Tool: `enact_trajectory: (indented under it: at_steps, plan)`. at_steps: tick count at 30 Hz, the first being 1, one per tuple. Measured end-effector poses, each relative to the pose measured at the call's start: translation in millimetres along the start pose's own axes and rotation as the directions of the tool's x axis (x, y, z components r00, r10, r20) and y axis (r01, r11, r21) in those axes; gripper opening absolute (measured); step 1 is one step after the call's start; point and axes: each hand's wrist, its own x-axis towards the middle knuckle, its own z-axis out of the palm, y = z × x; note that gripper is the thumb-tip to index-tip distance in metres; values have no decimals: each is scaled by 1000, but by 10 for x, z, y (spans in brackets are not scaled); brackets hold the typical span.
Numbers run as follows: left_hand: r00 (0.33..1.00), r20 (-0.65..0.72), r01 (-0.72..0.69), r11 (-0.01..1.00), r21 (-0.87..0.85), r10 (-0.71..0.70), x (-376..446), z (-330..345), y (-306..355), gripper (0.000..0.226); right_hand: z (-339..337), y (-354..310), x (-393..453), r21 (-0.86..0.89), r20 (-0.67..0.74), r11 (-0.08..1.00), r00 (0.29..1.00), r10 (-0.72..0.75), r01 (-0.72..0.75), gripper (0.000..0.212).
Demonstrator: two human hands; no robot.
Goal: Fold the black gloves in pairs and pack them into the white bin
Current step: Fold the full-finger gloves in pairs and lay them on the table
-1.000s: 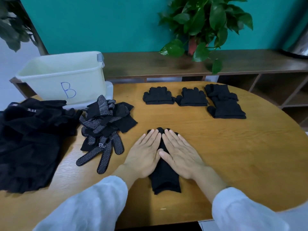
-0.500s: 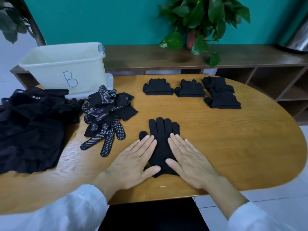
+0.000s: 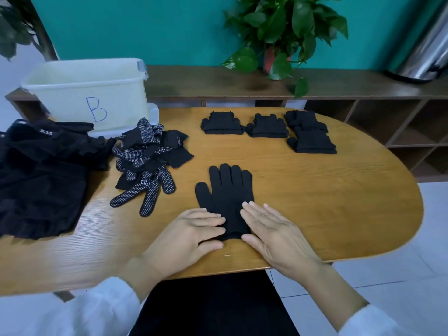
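Left hand (image 3: 188,235) and right hand (image 3: 274,230) flat, fingers straight, pressing cuff end of black glove pair (image 3: 226,192) near front edge of table (image 3: 327,202). Folded pairs (image 3: 266,126) beyond. White bin (image 3: 72,93) far left, unfolded dotted gloves (image 3: 145,161) just before it.

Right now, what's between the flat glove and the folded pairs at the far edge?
Bare wood only, in the head view: nothing lies between the flat glove and the folded pairs on the table.
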Motion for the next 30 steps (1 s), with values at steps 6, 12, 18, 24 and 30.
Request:
enact_trajectory:
  at_steps: [6,12,18,24,30]
  plan:
    - [992,-18,-123,981,148,127,37,-19,73,32,20,-4,21,-10,56,1000,998,-22,23,66]
    - [978,-201,-51,998,43,58,-5,-22,143,23,53,-94,109,66,-36,998,999,4,-2,60]
    - [992,-115,41,999,-23,-43,-108,-84,144,42,164,-39,164,142,-170,988,982,85,-61,69]
    - [974,42,223,975,-12,-223,-9,-100,19,77,180,-18,149,152,-256,978,950,180,-144,65]
    - [914,-190,353,933,-67,-359,235,31,22,32,162,14,250,277,-342,912,856,387,-302,23]
